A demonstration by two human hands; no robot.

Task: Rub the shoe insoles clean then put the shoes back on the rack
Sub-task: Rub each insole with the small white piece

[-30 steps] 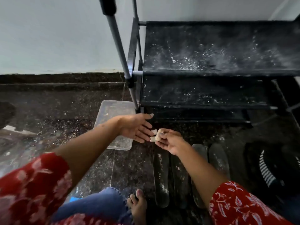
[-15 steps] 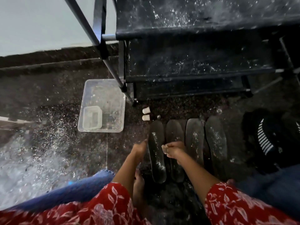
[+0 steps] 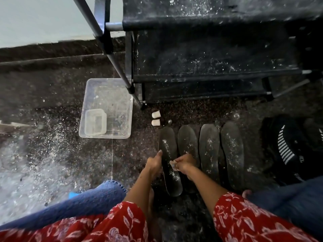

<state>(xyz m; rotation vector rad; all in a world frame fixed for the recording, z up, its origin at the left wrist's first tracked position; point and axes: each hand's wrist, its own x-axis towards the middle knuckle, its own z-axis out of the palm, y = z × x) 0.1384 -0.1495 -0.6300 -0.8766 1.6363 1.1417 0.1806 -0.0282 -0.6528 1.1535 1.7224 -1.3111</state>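
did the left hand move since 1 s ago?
Yes. The left hand left the clear tub and came down to the leftmost insole.
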